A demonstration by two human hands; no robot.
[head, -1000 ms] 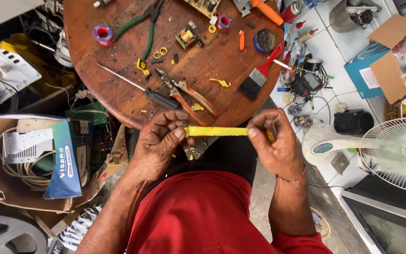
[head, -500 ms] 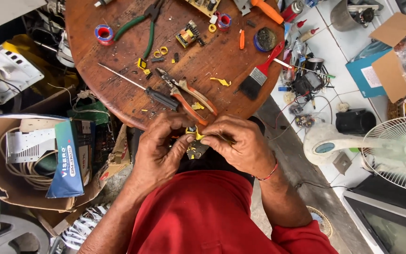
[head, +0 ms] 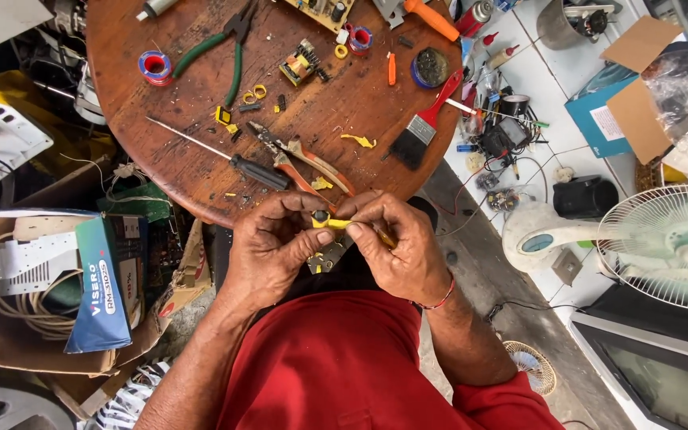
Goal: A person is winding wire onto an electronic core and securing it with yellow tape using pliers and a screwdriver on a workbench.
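I saw both hands meeting just below the table (head: 161,171) edge, wrists bent inward, fingers curled. My left hand (head: 276,243) pinched a small part (head: 322,216) between thumb and forefinger; a yellow tape (head: 342,224) ran from it into the pinched fingers of my right hand (head: 396,243), which touched the left. Just above the hands lay pliers (head: 300,159) and a screwdriver (head: 236,159); a brush (head: 424,119) lay up and right. Left of the left hand, a cardboard box (head: 9,334) held a coiled cable (head: 17,302) and a blue carton (head: 105,279).
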